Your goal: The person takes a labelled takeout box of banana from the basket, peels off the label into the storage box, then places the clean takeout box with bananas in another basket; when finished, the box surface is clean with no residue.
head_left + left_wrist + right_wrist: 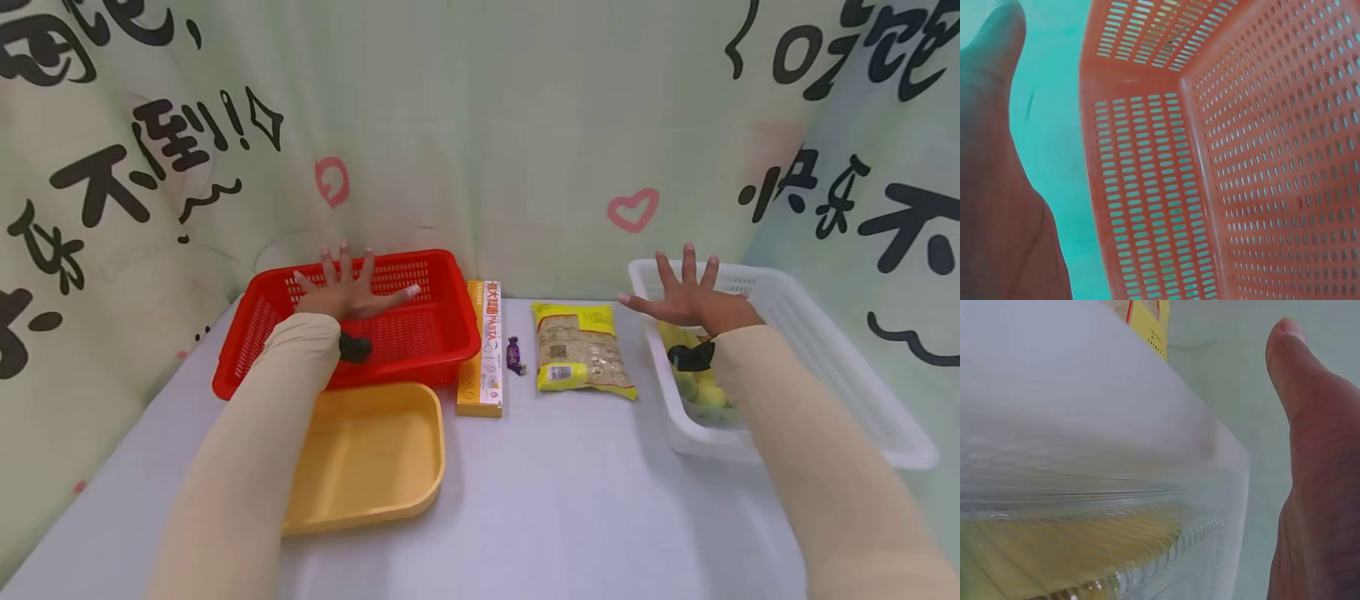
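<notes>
My left hand (341, 292) is spread with straight fingers over the red perforated basket (405, 337), holding nothing. In the left wrist view the thumb (994, 56) shows beside the wall of this basket. My right hand (690, 302), fingers also spread and holding nothing, is over the near-left part of the white basket (847, 375). Inside that basket is a clear plastic container with yellow-green fruit (708, 392), partly hidden by the right wrist. The right wrist view shows the thumb (1304, 369) apart from the white basket's rim.
Between the baskets lie an orange and white pasta box (480, 358), a small purple-wrapped candy (513, 356) and a yellow bag of light brown food (581, 350). A yellow tray (375, 458) stands before the red basket. A printed curtain (480, 150) hangs behind the white table (570, 492).
</notes>
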`<state>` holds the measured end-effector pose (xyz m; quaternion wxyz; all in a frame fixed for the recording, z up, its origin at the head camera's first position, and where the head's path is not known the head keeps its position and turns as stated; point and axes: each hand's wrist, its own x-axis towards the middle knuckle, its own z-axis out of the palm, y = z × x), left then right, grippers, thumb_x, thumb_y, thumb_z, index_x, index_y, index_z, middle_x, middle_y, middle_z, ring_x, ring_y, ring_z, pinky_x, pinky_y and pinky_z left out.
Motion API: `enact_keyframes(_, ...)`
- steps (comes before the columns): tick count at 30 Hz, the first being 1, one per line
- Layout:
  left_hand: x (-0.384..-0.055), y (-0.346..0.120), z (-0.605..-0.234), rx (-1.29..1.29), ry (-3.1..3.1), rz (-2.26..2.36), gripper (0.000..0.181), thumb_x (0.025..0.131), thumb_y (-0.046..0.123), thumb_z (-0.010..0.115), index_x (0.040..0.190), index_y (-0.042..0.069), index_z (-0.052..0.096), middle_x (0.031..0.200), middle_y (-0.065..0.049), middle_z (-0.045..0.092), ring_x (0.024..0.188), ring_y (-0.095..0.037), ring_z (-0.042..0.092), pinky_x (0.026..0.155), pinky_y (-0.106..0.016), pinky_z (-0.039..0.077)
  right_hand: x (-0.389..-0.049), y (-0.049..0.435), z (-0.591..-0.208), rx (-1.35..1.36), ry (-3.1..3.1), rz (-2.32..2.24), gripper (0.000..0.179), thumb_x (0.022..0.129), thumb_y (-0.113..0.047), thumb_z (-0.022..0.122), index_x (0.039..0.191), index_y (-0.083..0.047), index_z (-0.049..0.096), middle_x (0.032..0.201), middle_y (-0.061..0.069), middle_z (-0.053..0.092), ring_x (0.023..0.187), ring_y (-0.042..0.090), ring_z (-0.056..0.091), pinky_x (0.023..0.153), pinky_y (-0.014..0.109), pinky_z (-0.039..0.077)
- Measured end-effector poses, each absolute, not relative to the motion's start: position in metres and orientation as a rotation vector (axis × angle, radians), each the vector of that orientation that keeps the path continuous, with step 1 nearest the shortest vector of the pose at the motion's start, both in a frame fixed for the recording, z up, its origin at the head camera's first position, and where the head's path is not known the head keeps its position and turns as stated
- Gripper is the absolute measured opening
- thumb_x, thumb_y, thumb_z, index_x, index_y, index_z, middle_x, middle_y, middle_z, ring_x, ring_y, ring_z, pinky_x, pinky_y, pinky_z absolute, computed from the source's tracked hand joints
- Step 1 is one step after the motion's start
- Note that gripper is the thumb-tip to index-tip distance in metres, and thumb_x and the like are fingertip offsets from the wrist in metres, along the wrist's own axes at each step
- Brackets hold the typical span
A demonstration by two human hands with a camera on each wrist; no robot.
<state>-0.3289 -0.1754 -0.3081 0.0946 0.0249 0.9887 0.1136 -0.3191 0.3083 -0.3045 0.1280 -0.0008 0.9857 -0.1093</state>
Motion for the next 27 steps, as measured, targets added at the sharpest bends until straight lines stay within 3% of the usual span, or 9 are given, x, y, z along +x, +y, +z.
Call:
enact_keyframes(10,-0.333,-0.185,-0.313,0.065,2.925,0.405,0.116,0.076,0.085,0.041,0.156,0.021,-0.011,0.155,-0.015,-0.032,0.138,-0.043,-0.028,0.096,-0.08,-0.009,-0.317,0.312,-0.304,-0.077,2.85,-0.372,0.111,0.085,-0.077,0.039,0.149,-0.01,-0.024,0.139,0.022,-0.049,0.121,0.055,-0.043,0.091,0.081,-0.013)
enact_keyframes(16,-0.333,-0.185,-0.314,0.079,2.93,0.406,0.119,0.072,0.09,0.035,0.156,0.021,-0.013,0.154,-0.012,-0.034,0.137,-0.042,-0.031,0.096,-0.078,-0.014,-0.316,0.313,-0.307,-0.069,2.861,-0.377,0.111,0.085,-0.076,0.04,0.149,-0.012,-0.024,0.141,0.021,-0.047,0.123,0.057,-0.04,0.085,0.085,-0.01)
enact_keyframes(23,-0.326,-0.177,-0.307,0.087,2.916,0.394,0.113,0.079,0.082,0.041,0.156,0.02,-0.012,0.155,-0.016,-0.03,0.139,-0.043,-0.026,0.099,-0.078,-0.007,-0.313,0.326,-0.303,-0.071,2.886,-0.361,0.111,0.085,-0.078,0.037,0.149,-0.012,-0.024,0.14,0.023,-0.048,0.123,0.058,-0.038,0.084,0.087,-0.004)
enact_keyframes(27,-0.33,-0.172,-0.308,0.132,2.92,0.39,0.111,0.081,0.081,0.041,0.156,0.018,-0.012,0.155,-0.017,-0.029,0.139,-0.044,-0.025,0.1,-0.078,-0.007,-0.311,0.332,-0.302,-0.095,2.867,-0.389,0.111,0.085,-0.077,0.038,0.149,-0.012,-0.024,0.138,0.022,-0.05,0.121,0.059,-0.039,0.088,0.084,-0.007)
